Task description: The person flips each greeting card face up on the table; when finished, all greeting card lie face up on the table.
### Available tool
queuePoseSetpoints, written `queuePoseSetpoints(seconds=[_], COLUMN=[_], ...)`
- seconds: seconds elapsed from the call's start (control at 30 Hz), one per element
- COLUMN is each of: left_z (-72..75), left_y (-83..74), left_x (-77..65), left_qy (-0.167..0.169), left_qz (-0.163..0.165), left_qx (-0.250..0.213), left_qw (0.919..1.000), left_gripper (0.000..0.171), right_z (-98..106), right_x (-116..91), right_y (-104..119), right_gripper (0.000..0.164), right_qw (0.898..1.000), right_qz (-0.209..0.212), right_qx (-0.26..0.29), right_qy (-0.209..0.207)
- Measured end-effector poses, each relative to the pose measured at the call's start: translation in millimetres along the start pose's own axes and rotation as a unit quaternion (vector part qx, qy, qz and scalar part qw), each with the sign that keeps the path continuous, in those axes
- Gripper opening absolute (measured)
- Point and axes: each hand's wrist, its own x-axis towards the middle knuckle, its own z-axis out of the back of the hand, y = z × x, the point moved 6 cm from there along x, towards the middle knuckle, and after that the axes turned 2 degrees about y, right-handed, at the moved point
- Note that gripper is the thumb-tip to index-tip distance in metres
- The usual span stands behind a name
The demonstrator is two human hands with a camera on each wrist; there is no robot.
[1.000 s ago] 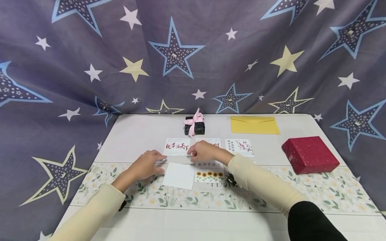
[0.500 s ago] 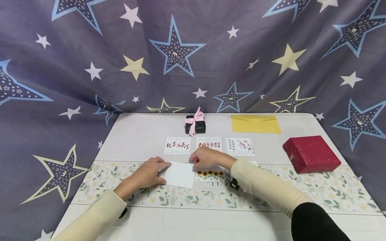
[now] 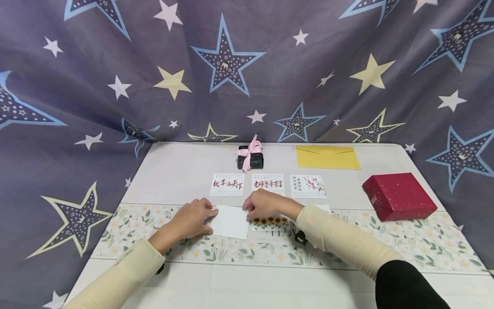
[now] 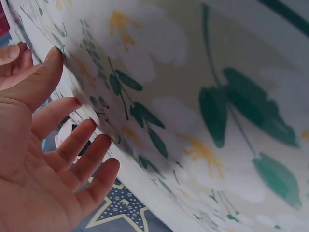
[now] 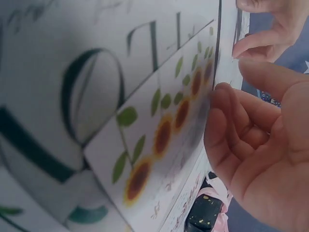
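A blank white card (image 3: pixel 230 222) lies flat and slightly turned on the floral band of the table. My left hand (image 3: pixel 191 221) is at its left edge, thumb and forefinger spread along that side. In the left wrist view the fingers (image 4: pixel 72 150) are loosely bent. My right hand (image 3: pixel 264 204) touches near the card's upper right corner with thumb and forefinger, the other fingers bent. Under the right hand lies a sunflower card (image 5: pixel 164 130), partly hidden in the head view. Behind stand cards with red lettering (image 3: pixel 227 184), (image 3: pixel 268 183) and a blossom card (image 3: pixel 308 186).
A small black gift box (image 3: pixel 251 158) with a pink ribbon sits at the back. Right of it lies a yellow envelope (image 3: pixel 328 157). A red wrapped box (image 3: pixel 399 196) stands at the right. Another white card (image 3: pixel 323 207) shows partly behind the right sleeve.
My left hand has moved right onto the white card's left edge. The right hand has drawn back toward the card's upper right corner, uncovering more of the middle lettered card.
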Motion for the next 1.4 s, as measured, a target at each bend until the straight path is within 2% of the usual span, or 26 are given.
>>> queuePoseSetpoints(seconds=[0.13,0.3,0.47,0.6,0.73,0.93,1.13,1.3,1.4], left_z=[2.1,3.5,5.2,5.2,4.3,4.4,0.8,0.9,2.8], left_y=[-1.6,-3.3,-6.4,-6.7,-5.9,-1.9,4.6,10.1,12.3], left_x=[-0.9,-1.2,-1.5,-2.1,-2.4,-3.2,-3.5,-1.0,2.1], left_qy=[-0.005,-0.012,-0.015,-0.012,-0.012,-0.031,-0.035,-0.035,-0.043], left_qz=[-0.006,-0.010,-0.012,-0.004,0.005,0.024,0.029,0.039,0.041], left_qx=[0.029,0.037,0.041,0.040,0.028,-0.015,-0.024,-0.025,-0.044], left_qw=[0.9996,0.9992,0.9990,0.9991,0.9995,0.9991,0.9987,0.9983,0.9973], left_gripper=[0.068,0.067,0.067,0.068,0.067,0.068,0.070,0.056,0.030], right_z=[2.6,5.1,5.8,6.6,6.7,7.3,6.5,12.5,17.5], right_x=[1.0,2.6,3.1,3.4,3.3,2.7,0.5,-2.9,-4.6], right_y=[1.7,3.9,2.2,0.9,1.3,2.2,2.3,3.2,1.9], right_gripper=[0.018,0.005,0.010,0.015,0.017,0.019,0.012,0.019,0.017], right_qw=[1.000,0.998,0.995,0.994,0.994,0.994,0.994,0.992,0.990], right_qz=[-0.021,-0.049,-0.076,-0.081,-0.075,-0.063,-0.037,-0.004,0.008], right_qx=[0.006,0.025,0.040,0.049,0.051,0.069,0.079,0.084,0.084], right_qy=[-0.020,-0.035,-0.048,-0.056,-0.054,-0.058,-0.066,-0.093,-0.109])
